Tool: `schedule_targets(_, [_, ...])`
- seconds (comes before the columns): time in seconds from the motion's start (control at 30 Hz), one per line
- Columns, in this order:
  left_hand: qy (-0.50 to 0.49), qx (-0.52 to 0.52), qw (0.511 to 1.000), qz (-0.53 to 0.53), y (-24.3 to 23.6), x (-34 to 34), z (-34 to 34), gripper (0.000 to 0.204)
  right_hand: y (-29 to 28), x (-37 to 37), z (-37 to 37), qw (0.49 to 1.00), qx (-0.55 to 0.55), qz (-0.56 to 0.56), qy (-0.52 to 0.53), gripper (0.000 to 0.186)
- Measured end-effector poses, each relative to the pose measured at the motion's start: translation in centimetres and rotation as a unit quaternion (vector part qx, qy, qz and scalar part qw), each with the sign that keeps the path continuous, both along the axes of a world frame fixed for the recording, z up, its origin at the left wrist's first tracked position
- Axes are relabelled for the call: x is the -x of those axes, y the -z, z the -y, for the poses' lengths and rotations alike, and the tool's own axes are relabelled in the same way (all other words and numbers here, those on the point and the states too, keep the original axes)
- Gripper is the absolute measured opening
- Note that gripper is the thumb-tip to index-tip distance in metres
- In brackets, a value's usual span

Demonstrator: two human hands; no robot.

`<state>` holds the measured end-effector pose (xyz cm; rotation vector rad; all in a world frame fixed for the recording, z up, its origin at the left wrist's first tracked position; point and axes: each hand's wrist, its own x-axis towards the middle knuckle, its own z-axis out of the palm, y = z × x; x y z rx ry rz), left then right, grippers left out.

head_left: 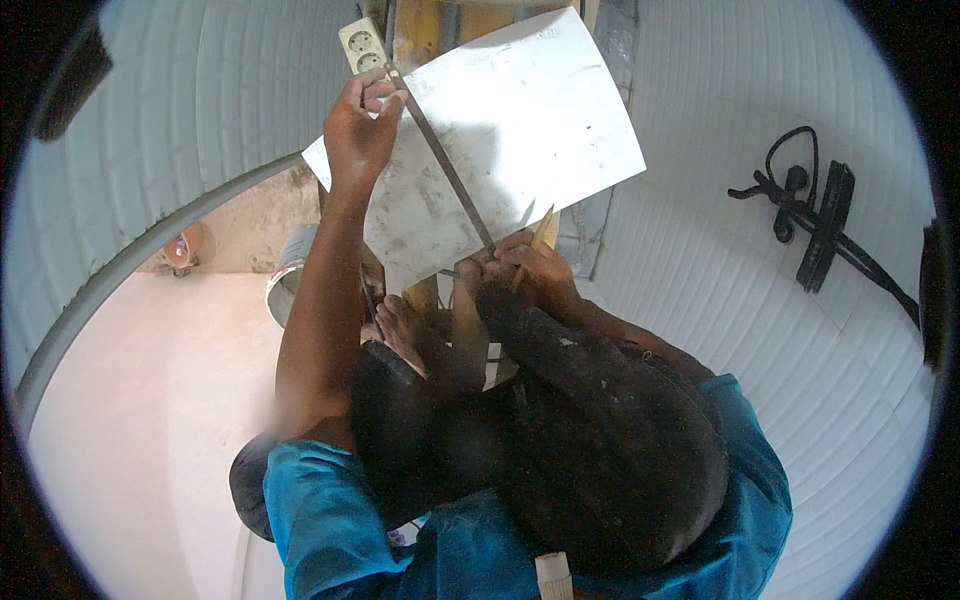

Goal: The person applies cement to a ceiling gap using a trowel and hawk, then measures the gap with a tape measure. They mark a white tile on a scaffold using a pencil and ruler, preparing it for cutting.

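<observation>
A white sheet (560, 110) with dark smudges lies tilted in front of me. Across it runs a narrow dark straight strip (440, 155). At the strip's far end is my left hand (365, 130), its thumb and fingers closed on the strip beside a power socket block (360, 45). Near the strip's lower end, at the sheet's near edge, my right hand (545, 275) is closed around a slim yellow pointed stick (545, 230), which looks like a pencil. Whether the right fingers also press the strip is hard to see.
A bare foot (405, 335) rests below the sheet, and my dark-trousered knee (620, 440) rises at the near right. A bucket (285, 290) stands to the left. On the white ribbed surface at right lies a black bar (828, 225) with a cable (875, 270).
</observation>
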<state>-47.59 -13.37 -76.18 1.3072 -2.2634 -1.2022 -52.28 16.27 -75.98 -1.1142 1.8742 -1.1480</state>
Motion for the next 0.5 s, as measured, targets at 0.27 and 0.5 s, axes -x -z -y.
schedule_targets(0.27, [0.080,0.201,0.975,0.039,2.0,-0.2,-1.1,0.037,1.4,0.1,0.2,0.998,0.018,0.000,0.056,0.023])
schedule_targets(0.5, [0.104,0.280,0.954,0.030,3.0,-0.2,-1.0,0.033,1.7,-0.2,0.1,0.997,0.013,-0.022,0.072,0.028])
